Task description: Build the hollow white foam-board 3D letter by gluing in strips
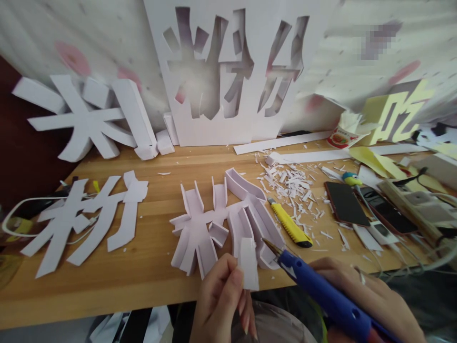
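My left hand (223,295) is pinching a small white foam strip (249,267) upright near the table's front edge. In my right hand (367,290) is a blue glue gun (321,295), its pointed metal tip aimed left, close to the strip but apart from it. Just beyond the strip lies a white foam character (200,224) with thin walls standing along its edges; the strip overlaps its right part in view. A yellow utility knife (291,222) rests to the right of that character.
White foam scraps (293,183) are scattered behind the knife. Phones (346,202) and a power strip (421,205) with cables lie right. Flat cut-out characters (82,219) and a thick white character (82,119) are left. A cut-out board (214,131) leans behind; a paper cup (342,137) stands back right.
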Tool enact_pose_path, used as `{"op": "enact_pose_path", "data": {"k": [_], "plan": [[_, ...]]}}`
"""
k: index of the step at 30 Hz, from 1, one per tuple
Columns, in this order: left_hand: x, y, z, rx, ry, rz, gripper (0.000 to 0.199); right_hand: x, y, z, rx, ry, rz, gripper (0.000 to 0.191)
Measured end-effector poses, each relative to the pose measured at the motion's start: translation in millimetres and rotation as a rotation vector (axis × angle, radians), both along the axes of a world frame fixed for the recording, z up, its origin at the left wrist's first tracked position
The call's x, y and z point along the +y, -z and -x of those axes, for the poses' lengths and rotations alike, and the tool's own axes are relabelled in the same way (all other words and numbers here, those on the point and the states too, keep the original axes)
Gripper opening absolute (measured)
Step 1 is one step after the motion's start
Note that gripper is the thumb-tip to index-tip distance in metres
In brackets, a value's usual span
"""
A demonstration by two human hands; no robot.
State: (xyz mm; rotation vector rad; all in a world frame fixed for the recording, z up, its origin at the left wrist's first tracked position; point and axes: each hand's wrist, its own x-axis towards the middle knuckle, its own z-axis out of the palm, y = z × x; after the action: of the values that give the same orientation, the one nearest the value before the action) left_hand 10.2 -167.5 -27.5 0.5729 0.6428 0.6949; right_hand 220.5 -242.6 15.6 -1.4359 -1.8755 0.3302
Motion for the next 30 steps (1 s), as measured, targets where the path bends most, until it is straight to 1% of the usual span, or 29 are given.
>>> {"op": "enact_pose_path", "data": {"k": [2,3,5,8,10,12,15,17,20,23,24,28,30], "plan": [[-0.4,-1.5,-0.7,0.013,-0.005,0.02,0.053,9.1,-4.6,-1.9,0.136,-0.014,0.102,0.037],[-0.4,-2.7,-1.1,0.013,-0.006,0.022,0.053,11.0,-5.8,-3.6,0.196,0.011,0.163,0.04],[0.7,-6.3,-2.0,0.006,-0.011,0.023,0.055,9.4,-4.6,-8.7,0.294,0.11,0.27,0.045],[5.0,-14.0,-4.2,0.017,-0.014,0.014,0.055,-0.4,2.3,-17.6,0.419,0.258,0.386,0.042],[8.4,-19.0,-5.7,0.034,-0.009,0.005,0.055,-4.8,4.5,-21.0,0.501,0.292,0.435,0.041],[10.8,-22.1,-6.7,0.02,0.0,-0.023,0.053,-5.0,2.3,-21.1,0.551,0.277,0.445,0.044],[11.1,-22.8,-6.9,0.005,0.003,-0.037,0.049,-0.8,-4.5,-19.3,0.592,0.183,0.443,0.048],[9.5,-22.2,-6.3,0.003,0.001,-0.033,0.047,1.5,-7.4,-19.7,0.61,0.165,0.459,0.048],[6.1,-21.5,-5.1,-0.008,0.019,-0.054,0.044,2.1,-8.0,-22.6,0.595,0.154,0.494,0.052],[3.5,-21.0,-3.7,0.001,0.013,-0.094,0.04,1.2,-6.9,-24.6,0.617,0.091,0.532,0.059],[3.1,-21.0,-3.2,0.008,0.015,-0.096,0.04,1.0,-6.5,-24.8,0.631,0.09,0.533,0.06],[4.3,-22.8,-2.1,0.037,0.092,-0.035,0.042,1.9,-7.2,-24.2,0.663,0.104,0.527,0.059],[5.5,-25.3,-2.7,0.036,0.095,-0.024,0.044,3.3,-10.4,-23.4,0.675,0.036,0.553,0.059]]}}
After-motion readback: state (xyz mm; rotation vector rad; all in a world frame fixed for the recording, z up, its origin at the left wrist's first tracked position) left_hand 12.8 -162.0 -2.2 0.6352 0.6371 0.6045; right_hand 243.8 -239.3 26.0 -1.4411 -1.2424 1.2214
